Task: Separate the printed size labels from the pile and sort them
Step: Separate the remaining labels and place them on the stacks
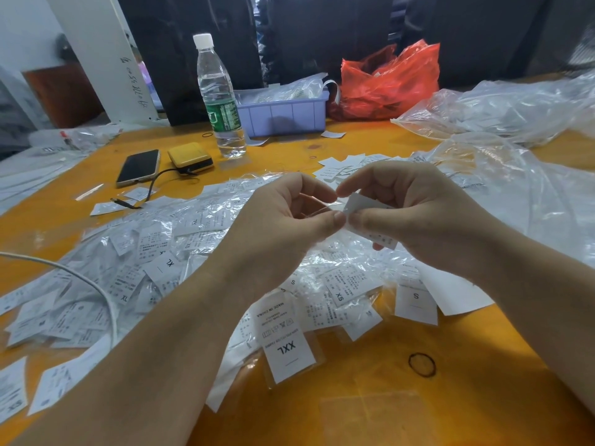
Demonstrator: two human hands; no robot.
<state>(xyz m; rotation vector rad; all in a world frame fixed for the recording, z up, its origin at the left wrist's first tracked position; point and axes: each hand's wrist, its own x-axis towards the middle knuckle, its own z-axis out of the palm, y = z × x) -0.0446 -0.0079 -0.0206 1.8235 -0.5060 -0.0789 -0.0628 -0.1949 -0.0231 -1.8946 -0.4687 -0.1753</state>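
— Holding one small white label up between both hands, above the pile. What do you make of my grip?

— From the head camera, your right hand has its fingers curled round the label, thumb and forefinger pinching its left edge. Your left hand pinches something thin and clear just beside it. A sleeve or film, I'd guess, though it's too faint to be sure.

— I read it the same way. I think I'm peeling the label out of its wrapper. How do I do that well?

— Keep the right pinch close to the edge and draw the left away sideways, not upward, so the paper doesn't crease. Hold both hands above the pile, so that anything dropped lands among the unsorted ones.

— And where does it go afterwards?

— Read the size first; I can't make out the print on the one you hold. On the orange desk, an XXL label lies nearest you, an S label to its right and XL ones further left. I'd judge no tidy stacks exist yet, so pick a bare patch for each size.

— Anything to avoid?

— The white cable crosses the pile's left side, and the water bottle stands behind. Keep the sorted groups well apart from both.
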